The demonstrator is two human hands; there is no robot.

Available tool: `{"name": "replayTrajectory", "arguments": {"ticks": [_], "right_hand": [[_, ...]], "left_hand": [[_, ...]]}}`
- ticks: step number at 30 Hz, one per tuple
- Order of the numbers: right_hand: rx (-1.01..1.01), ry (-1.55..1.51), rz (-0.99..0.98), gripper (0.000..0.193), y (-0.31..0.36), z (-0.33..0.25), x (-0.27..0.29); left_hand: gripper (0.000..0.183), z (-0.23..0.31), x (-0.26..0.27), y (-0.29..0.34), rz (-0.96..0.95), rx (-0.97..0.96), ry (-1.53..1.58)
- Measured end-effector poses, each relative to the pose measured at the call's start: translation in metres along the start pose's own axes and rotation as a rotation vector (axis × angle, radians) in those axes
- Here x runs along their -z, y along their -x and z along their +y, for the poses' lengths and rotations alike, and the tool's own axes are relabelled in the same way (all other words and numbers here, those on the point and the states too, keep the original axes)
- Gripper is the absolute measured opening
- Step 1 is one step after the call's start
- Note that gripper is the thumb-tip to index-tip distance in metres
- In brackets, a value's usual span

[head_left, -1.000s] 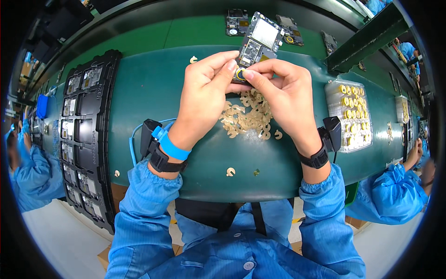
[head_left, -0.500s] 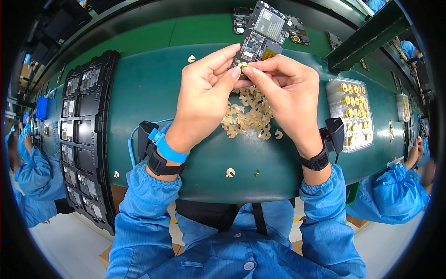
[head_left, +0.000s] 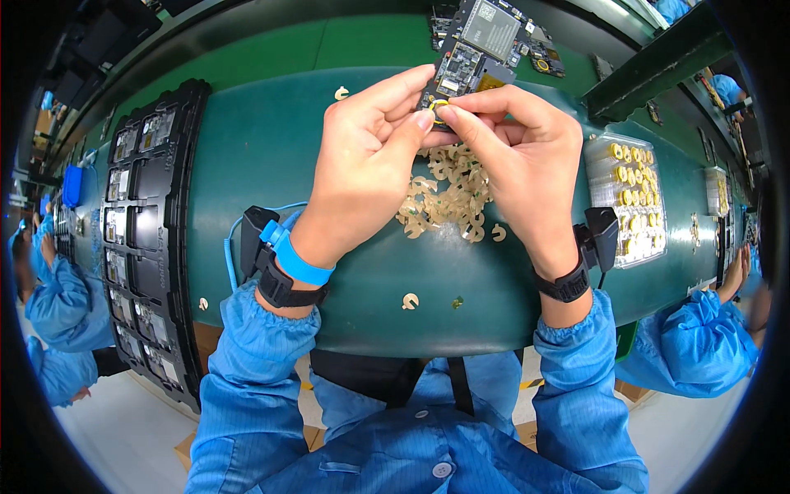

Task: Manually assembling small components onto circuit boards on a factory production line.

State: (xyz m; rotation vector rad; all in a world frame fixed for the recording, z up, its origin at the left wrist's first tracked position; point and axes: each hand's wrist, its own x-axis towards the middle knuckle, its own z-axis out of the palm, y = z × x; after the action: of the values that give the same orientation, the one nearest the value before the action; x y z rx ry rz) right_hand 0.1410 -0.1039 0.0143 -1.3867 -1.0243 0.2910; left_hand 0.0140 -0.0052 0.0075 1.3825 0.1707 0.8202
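A black circuit board [head_left: 466, 62] with a silver shielded module is held tilted above the far middle of the table. My left hand [head_left: 370, 152] is closed on the board's near end, its fingers behind and its thumb at the edge. On that same end sits a small round part with a yellow rim [head_left: 439, 105]. My right hand [head_left: 522, 152] is closed, pinching at this round part with thumb and forefinger; the fingertips partly hide it. Below the hands lies a pile of cream C-shaped pieces [head_left: 444, 202].
On the left stands a black tray [head_left: 177, 189] with boards in its pockets. A clear plastic tray [head_left: 605, 177] of yellow-rimmed round parts sits on the right. More boards [head_left: 543, 58] lie at the back, near a dark green post [head_left: 650, 74]. Co-workers' blue sleeves [head_left: 699, 342] show at both sides.
Both hands and the board have shifted slightly right in the picture. The yellow-rimmed part shows more between my thumbs. My grip on the board looks the same.
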Motion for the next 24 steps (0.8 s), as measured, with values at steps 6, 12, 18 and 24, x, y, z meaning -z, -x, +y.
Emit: {"name": "replayTrajectory", "arguments": {"ticks": [6, 12, 18, 24], "right_hand": [[0.018, 0.01, -0.012, 0.006, -0.001, 0.001, -0.001], [0.035, 0.106, -0.023, 0.009, -0.001, 0.008, 0.003], [0.097, 0.141, -0.076, 0.012, -0.005, 0.009, 0.008], [0.172, 0.262, -0.113, 0.011, -0.005, -0.003, 0.008]], "left_hand": [[0.043, -0.002, 0.001, 0.0, 0.011, -0.001, 0.012], [0.04, 0.0, 0.0, -0.002, 0.008, 0.028, 0.012], [0.039, -0.006, 0.004, -0.002, 0.059, 0.063, 0.053], [0.037, -0.005, 0.005, -0.002, 0.077, 0.076, 0.087]]}}
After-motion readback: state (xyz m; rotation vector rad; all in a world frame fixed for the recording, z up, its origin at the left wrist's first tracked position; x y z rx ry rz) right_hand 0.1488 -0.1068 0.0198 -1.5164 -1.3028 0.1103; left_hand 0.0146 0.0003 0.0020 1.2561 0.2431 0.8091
